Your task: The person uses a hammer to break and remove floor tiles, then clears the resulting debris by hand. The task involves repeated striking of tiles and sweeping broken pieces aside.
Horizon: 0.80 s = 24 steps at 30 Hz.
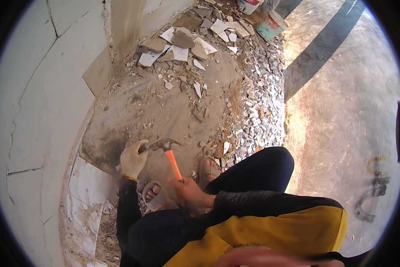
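My left hand (133,161), in a pale work glove, is closed around a short dark metal tool (143,148) that looks like a chisel; most of it is hidden by the fingers. Bare, my right hand (189,193) grips the orange handle of a claw hammer (173,164). The hammer's head lies right beside the gloved fingers, its face toward the dark tool and its claw pointing away to the right. Whether the two metal parts touch, I cannot tell. Beneath them is dusty, broken ground next to the wall's foot.
A pale, cracked wall (48,102) rises at left, with white floor tiles (87,187) along its base. Broken tile pieces (180,52) are heaped ahead. Gravel-like rubble (262,107) borders the smooth concrete floor (342,120). Paint buckets (271,25) stand far off. My sandalled feet (153,193) are close by.
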### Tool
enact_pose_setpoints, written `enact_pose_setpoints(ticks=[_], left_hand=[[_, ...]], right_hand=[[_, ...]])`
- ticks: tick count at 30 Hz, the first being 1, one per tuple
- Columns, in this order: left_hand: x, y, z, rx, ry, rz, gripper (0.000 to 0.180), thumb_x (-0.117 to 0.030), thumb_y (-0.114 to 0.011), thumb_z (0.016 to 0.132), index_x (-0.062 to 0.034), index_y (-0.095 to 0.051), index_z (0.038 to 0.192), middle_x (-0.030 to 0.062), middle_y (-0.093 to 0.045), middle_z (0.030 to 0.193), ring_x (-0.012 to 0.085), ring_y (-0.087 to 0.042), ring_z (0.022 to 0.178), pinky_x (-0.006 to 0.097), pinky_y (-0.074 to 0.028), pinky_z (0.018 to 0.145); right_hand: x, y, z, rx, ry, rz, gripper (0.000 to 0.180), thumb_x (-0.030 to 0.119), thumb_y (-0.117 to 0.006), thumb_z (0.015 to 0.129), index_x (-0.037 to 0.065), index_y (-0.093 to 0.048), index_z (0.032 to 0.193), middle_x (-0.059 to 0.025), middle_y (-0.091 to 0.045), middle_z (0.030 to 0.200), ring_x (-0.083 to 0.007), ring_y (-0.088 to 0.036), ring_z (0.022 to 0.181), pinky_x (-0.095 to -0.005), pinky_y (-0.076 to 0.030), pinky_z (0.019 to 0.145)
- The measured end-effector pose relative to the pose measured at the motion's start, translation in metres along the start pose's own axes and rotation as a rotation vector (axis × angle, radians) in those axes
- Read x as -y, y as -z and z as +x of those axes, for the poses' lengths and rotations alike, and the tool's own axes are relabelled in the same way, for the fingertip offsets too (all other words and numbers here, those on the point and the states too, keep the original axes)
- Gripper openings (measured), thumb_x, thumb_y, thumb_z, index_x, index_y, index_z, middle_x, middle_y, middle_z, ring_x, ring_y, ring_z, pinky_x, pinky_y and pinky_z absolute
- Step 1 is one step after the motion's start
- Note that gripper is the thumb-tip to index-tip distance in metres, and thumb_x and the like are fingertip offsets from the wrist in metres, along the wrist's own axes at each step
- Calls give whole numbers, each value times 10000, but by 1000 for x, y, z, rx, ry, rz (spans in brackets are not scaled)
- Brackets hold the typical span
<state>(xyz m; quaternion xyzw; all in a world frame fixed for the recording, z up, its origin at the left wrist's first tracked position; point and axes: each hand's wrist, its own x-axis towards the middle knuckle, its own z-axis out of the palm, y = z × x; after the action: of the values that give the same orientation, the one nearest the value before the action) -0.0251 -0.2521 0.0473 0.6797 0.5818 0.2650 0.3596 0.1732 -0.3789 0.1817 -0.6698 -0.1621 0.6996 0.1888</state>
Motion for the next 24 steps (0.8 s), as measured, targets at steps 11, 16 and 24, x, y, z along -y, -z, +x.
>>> enact_pose_setpoints(ticks=[11,16,24], left_hand=[[-3,-4,-6,-128,10,1,402,-198,-778,890,-215,-791,1291,135,-811,1142,379,-764,1072,472,-602,917],[-1,-5,-3,-124,27,-14,405,-203,-786,888,-210,-793,1292,138,-812,1142,381,-764,1075,473,-603,922],[-1,-1,-2,-161,30,-88,360,-208,-784,903,-187,-805,1262,153,-810,1171,373,-768,1115,450,-608,931]], right_hand=[[6,1,-2,30,4,30,410,489,-678,1109,157,-532,915,63,-435,640,-108,-438,459,-325,-374,432],[7,3,-4,38,17,32,431,498,-650,1122,151,-515,903,60,-437,666,-109,-445,473,-322,-379,437],[9,6,3,24,184,-134,337,432,-633,1134,101,-590,1089,43,-484,729,-86,-498,585,-300,-419,522]])
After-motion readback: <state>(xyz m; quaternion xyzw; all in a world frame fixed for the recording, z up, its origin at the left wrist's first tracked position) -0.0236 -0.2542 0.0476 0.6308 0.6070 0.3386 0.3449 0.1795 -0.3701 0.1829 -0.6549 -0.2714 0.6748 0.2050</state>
